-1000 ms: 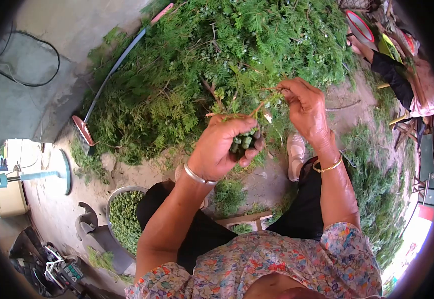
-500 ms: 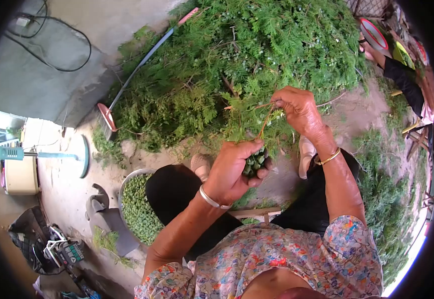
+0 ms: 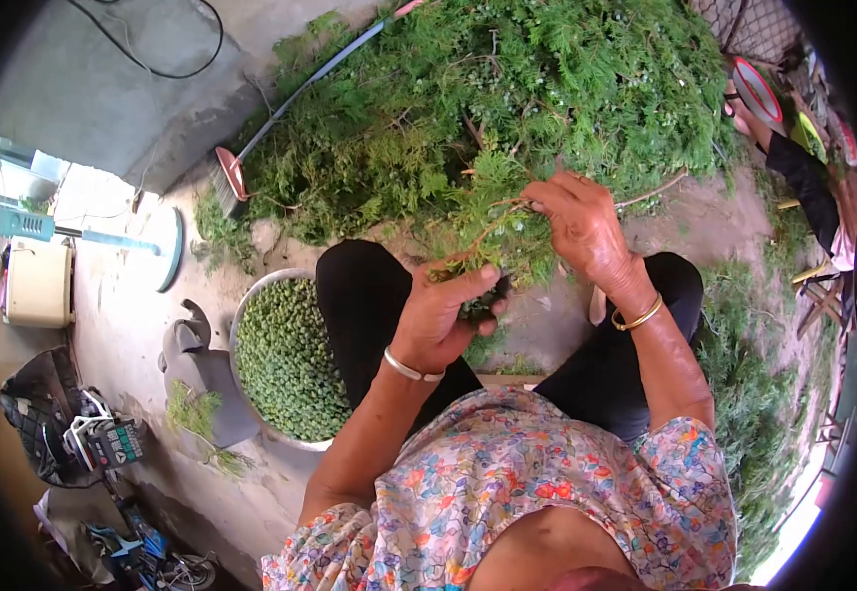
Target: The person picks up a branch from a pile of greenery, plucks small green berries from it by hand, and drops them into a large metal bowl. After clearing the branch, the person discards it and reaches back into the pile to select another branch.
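My left hand [image 3: 451, 307] is curled around several dark green berries, which show only partly between the fingers. A thin brown twig with green leaf sprays [image 3: 488, 234] runs from it up to my right hand [image 3: 576, 222], whose thumb and fingers pinch its upper end. Both hands are over the ground between my knees, in front of the big heap of leafy branches [image 3: 419, 128]. Left of my left knee, a round basin [image 3: 241, 379] holds a thick layer of green berries [image 3: 291, 364].
A broom [image 3: 231, 177] leans on the heap's left side. Beyond it are a fan stand [image 3: 165, 248], a cream box [image 3: 39, 284] and a grey object [image 3: 207, 389] by the basin. Another person's arm in a dark sleeve [image 3: 803, 182] shows at the right. Cut branches [image 3: 754, 394] lie at the right.
My left hand has moved slightly left and my right hand slightly left and down, the twig still between them. The view has shifted, and more of the basin and my knees shows.
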The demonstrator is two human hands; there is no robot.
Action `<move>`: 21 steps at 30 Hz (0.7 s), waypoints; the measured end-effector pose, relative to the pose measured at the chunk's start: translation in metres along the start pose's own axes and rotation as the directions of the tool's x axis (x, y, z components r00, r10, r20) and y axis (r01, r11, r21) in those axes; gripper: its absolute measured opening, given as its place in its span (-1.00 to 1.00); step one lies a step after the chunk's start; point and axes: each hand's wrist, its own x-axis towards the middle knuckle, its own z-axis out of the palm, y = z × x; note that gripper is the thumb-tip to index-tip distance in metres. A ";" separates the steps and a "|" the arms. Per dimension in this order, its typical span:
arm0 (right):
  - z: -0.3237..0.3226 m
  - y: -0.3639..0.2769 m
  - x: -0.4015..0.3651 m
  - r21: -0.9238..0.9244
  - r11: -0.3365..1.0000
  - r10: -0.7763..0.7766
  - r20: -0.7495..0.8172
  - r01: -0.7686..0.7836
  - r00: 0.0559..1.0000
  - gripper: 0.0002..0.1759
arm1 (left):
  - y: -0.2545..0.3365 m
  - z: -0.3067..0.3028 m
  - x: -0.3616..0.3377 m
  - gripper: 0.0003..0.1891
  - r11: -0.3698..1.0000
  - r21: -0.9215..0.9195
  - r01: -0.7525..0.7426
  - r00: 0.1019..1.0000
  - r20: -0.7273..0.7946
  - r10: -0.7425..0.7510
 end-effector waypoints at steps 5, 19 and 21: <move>0.002 -0.009 -0.025 -0.061 0.998 0.028 -0.056 -0.032 0.998 -0.65 | -0.010 -0.002 -0.018 -0.83 0.991 0.040 0.125 0.992 -0.014 -0.124; 0.026 0.086 -0.089 0.401 0.802 0.502 -0.054 -0.442 0.863 -0.84 | 0.009 -0.113 -0.154 -0.73 0.951 0.037 -0.308 0.825 -0.487 0.287; 0.039 0.087 -0.094 0.637 0.688 0.475 -0.031 -0.348 0.880 -0.85 | 0.017 -0.168 -0.163 -0.76 0.875 0.122 -0.468 0.704 -0.547 0.453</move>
